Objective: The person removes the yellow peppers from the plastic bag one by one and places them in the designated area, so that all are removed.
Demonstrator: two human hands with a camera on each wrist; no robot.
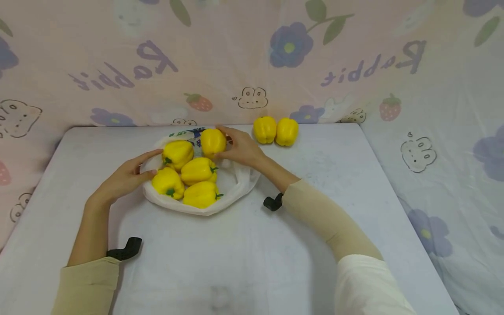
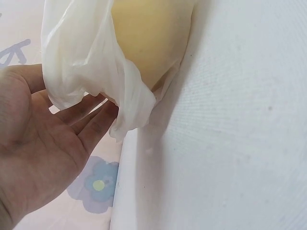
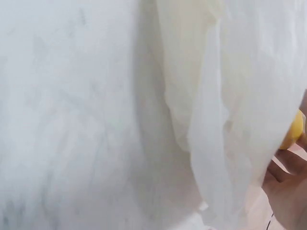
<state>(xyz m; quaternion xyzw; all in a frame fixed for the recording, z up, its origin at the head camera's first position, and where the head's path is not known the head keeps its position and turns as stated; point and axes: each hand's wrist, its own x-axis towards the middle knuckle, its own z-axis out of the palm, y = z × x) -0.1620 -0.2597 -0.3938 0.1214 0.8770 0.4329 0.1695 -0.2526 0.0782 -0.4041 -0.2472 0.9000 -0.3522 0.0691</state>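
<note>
A white plastic bag [image 1: 204, 211] lies with its mouth spread wide on the table, and several yellow bell peppers [image 1: 198, 171] with green stems sit inside. At its left side, my left hand [image 1: 125, 178] holds the rim, thumb over the edge next to a pepper. The left wrist view shows the fingers of that hand [image 2: 53, 129] behind the thin, folded plastic. My right hand [image 1: 243, 148] grips another yellow bell pepper [image 1: 213, 143] between thumb and fingers, over the far right part of the bag's mouth. In the right wrist view the hanging bag [image 3: 230, 110] partly hides this pepper [image 3: 293, 132].
Two more yellow bell peppers [image 1: 264, 130] stand side by side near the table's back edge, right of the bag. A printed cloth [image 1: 220, 57] hangs behind the white table [image 1: 220, 262]. Black wrist-camera mounts [image 1: 127, 249] stick out at both forearms.
</note>
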